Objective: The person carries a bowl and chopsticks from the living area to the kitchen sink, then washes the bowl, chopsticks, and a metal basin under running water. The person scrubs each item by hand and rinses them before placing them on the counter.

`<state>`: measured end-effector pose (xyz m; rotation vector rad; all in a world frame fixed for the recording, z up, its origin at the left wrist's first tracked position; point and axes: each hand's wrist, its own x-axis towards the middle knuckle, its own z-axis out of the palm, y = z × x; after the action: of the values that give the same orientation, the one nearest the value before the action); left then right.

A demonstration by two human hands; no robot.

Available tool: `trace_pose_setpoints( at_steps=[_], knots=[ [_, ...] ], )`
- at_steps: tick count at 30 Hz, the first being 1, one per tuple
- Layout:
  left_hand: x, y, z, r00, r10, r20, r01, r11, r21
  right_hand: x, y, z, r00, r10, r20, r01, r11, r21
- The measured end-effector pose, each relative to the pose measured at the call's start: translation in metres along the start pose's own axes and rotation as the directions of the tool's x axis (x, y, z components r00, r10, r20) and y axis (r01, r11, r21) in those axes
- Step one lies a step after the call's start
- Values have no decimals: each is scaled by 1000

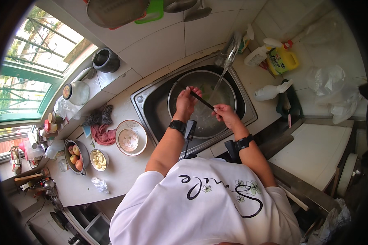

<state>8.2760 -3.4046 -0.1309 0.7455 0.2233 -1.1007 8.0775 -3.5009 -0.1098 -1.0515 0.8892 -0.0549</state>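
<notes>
My left hand (187, 101) and my right hand (225, 114) hold a dark, slender stick-like thing (204, 100) between them, slanting down to the right; it may be a knife or a chopstick, I cannot tell. Both hands are above a large round metal basin (233, 95) in the sink (155, 107). Water runs from the metal faucet (231, 53) into the basin, where green pieces (207, 90) lie in the water. Each wrist wears a black strap with a small device.
Left of the sink stand a white bowl (143, 131) holding a smaller one, a bowl of peeled garlic cloves (106, 163) and a metal pot (85, 150) of apples. Spray bottles and a yellow jug (291, 62) stand right of the faucet. A stone mortar (112, 62) sits on the ledge.
</notes>
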Motion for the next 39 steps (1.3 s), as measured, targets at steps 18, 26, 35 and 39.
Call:
trace_pose_setpoints(
  at_steps=[18, 26, 35, 39],
  knots=[
    [-61, 46, -47, 980, 169, -102, -163, 985, 65, 48, -14, 41, 964, -155, -218, 257, 764, 591],
    [-83, 32, -50, 991, 49, -128, -24, 982, 188, 42, 12, 73, 993, -61, -101, 109, 803, 586],
    [-87, 56, -76, 948, 215, -236, -150, 952, 267, 36, -6, 5, 896, -159, -414, 332, 859, 389],
    [-74, 50, -56, 917, 370, -152, -265, 847, 461, 20, -23, 18, 790, -471, -393, 386, 880, -277]
  ],
)
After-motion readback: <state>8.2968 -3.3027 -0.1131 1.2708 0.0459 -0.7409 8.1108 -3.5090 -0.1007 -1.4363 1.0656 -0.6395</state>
